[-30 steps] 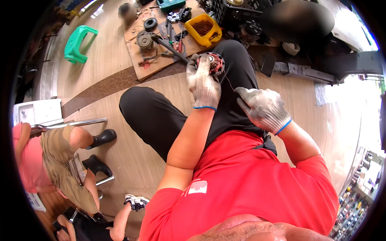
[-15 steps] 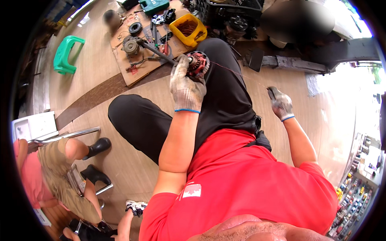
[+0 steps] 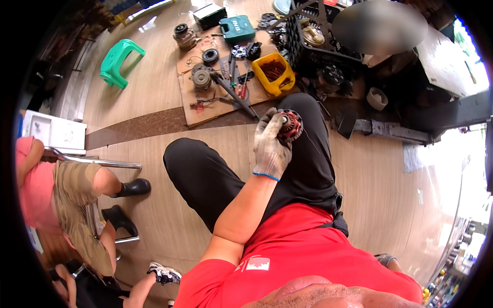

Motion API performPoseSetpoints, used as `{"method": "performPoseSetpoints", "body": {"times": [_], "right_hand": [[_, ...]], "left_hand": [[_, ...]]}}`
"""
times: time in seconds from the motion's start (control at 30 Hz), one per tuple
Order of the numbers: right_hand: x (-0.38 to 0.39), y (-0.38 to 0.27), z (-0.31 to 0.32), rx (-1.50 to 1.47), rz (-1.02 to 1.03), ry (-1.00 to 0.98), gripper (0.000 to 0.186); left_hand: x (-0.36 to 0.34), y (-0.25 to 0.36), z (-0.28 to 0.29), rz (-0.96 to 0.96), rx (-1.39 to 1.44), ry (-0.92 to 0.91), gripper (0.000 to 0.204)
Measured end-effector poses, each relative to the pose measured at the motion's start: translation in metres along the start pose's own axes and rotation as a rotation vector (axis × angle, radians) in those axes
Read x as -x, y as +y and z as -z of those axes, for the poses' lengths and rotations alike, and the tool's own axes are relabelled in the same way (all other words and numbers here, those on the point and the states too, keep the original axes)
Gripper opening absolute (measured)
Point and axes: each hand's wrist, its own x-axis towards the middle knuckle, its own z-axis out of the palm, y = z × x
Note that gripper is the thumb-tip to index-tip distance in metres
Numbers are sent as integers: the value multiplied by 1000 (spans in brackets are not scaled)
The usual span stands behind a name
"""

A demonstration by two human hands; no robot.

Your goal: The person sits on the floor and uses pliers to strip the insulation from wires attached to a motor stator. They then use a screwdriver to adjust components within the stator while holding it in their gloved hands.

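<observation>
My left hand (image 3: 269, 146), in a dirty whitish work glove with a blue cuff, grips a round motor core wound with red wire (image 3: 291, 126) above my right knee. Its fingers wrap the near side; the front shows red coils, a pale centre and a dark toothed rim. A thin strand of wire faintly trails off to the right over my trouser leg. Off at the lower right, my gloved right hand (image 3: 385, 260) shows only in part beside my red shirt; its fingers are hidden.
Ahead lies cardboard (image 3: 192, 110) with a grey motor (image 3: 201, 78), tools, a black ring (image 3: 210, 56) and a teal case (image 3: 237, 29). A cut-open yellow jug (image 3: 273, 88) holds brown scraps. At left are a green stool (image 3: 115, 64) and a seated person (image 3: 67, 190).
My right hand has swung back from the far right to beside my body, and the wire stretched towards it is now slack. My view has shifted; the left hand keeps hold of the motor core.
</observation>
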Motion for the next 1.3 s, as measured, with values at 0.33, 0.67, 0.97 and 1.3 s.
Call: {"method": "performPoseSetpoints", "body": {"times": [0.33, 0.67, 0.97, 1.3], "right_hand": [[31, -430, 336, -331, 698, 1421, 50], [26, -602, 360, -422, 1015, 613, 36], [24, -587, 379, 157, 887, 1360, 24], [88, -596, 335, 465, 871, 1397, 24]], "left_hand": [[10, -7, 0, 4, -18, -45, 18], [23, 14, -4, 4, 55, -157, 22], [26, 14, -4, 87, -60, -168, 30], [13, -2, -7, -97, -161, 63, 27]]}}
